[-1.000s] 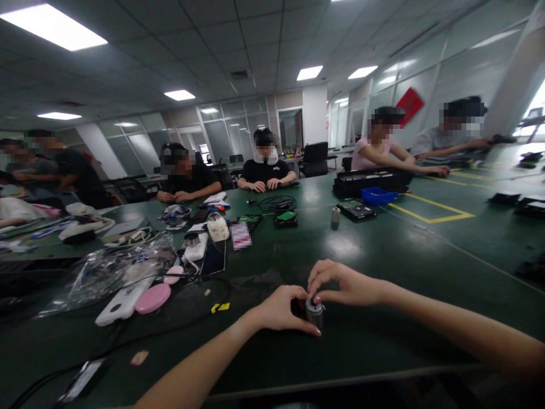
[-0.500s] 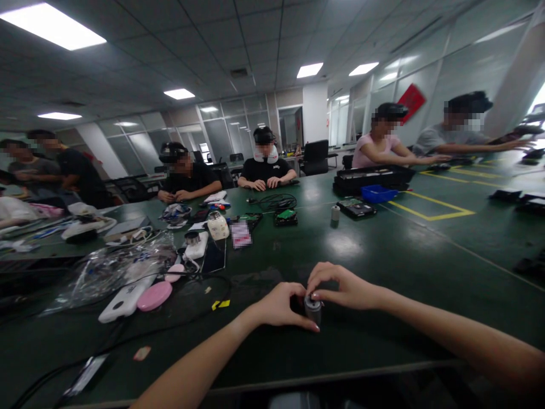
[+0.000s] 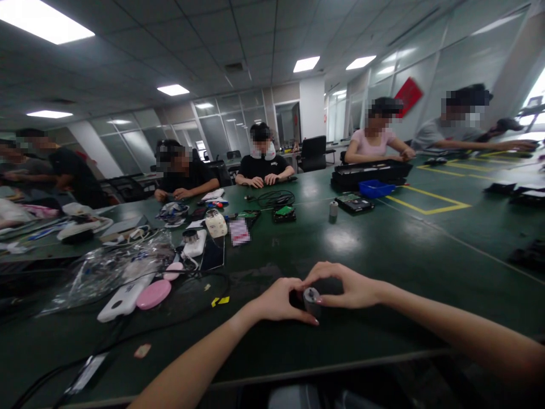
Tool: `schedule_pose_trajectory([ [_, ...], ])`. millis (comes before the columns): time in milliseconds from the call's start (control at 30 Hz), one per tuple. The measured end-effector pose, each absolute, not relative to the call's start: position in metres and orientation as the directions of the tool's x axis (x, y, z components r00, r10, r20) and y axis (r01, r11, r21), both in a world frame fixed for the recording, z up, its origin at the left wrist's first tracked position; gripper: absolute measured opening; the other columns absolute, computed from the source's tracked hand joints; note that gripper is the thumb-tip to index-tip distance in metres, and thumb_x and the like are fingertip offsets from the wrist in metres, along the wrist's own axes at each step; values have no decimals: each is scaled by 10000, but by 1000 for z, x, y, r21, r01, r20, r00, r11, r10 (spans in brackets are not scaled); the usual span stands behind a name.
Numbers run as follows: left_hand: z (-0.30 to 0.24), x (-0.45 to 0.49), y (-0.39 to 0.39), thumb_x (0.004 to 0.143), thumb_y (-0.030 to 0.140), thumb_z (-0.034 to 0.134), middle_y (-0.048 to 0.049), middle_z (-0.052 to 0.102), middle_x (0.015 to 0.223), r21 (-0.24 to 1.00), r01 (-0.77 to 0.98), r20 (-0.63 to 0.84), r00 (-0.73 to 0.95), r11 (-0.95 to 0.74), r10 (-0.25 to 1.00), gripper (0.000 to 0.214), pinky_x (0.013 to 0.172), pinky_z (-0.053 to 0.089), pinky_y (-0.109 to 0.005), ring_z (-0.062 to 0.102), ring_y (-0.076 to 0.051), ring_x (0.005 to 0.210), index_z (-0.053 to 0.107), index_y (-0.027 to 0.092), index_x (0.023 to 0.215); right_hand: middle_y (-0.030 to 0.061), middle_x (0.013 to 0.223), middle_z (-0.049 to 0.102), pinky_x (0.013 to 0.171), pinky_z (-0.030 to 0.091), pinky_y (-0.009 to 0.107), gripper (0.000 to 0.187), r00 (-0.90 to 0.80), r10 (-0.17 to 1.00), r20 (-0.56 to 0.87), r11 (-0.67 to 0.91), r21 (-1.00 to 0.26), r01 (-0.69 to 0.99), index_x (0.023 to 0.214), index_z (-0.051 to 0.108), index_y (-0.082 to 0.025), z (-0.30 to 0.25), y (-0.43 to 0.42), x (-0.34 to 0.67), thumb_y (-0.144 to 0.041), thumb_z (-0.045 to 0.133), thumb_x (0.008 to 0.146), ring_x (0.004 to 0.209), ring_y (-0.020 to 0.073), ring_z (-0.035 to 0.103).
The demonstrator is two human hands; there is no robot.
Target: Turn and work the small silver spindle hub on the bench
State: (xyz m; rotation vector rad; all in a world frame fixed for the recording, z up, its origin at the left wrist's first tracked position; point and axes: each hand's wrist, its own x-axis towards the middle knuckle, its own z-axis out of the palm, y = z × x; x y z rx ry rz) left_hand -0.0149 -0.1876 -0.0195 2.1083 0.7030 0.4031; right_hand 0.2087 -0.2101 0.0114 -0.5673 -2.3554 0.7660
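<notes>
On the left of the dark green table (image 3: 272, 250), a white case (image 3: 121, 301) lies beside a round pink disc (image 3: 154, 295), with yellow scraps (image 3: 220, 301) to their right. Next comes the left hand (image 3: 276, 299), half open in a C: its thumb stretches across the near side of a grey metal cylinder (image 3: 312, 304) while its fingers bend round the far side. The cylinder is roughly upright near the table's front edge, between both hands, its top with a small dark centre facing up. The right hand (image 3: 357, 288) is also half open, arched into a loop, thumb at the cylinder's upper right and fingertips behind it, close to the left hand's fingers. Farther back on the table, a second cylinder (image 3: 333, 209) stands just left of a hard drive (image 3: 356, 204).
</notes>
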Motion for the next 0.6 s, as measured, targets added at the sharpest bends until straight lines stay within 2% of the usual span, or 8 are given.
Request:
schedule_pose_trajectory([
  [100,-21,-16,-187,623,373,863,-27,691,958,807,320,64,788,-496,613,448,799,453,-285,624,-234,920,703,151,977,93,1109,675,928,457,384,340,-759,522,389,738,-652,173,1212,633,-196,12,-212,210,-266,634,879,1042,216,605],
  [367,-21,-16,-186,623,366,866,-22,677,897,800,309,88,788,-515,609,398,754,452,-263,623,-209,862,702,140,907,82,1070,706,918,471,349,253,-739,564,369,717,-663,216,1141,692,-208,13,-211,206,-266,596,914,1013,196,633],
  [600,-23,-16,-186,634,380,858,-9,660,862,799,296,95,797,-524,596,390,733,449,-251,619,-193,836,697,142,897,46,980,760,841,528,296,231,-699,658,279,636,-703,318,1033,743,-197,17,-209,208,-282,669,832,896,200,706],
])
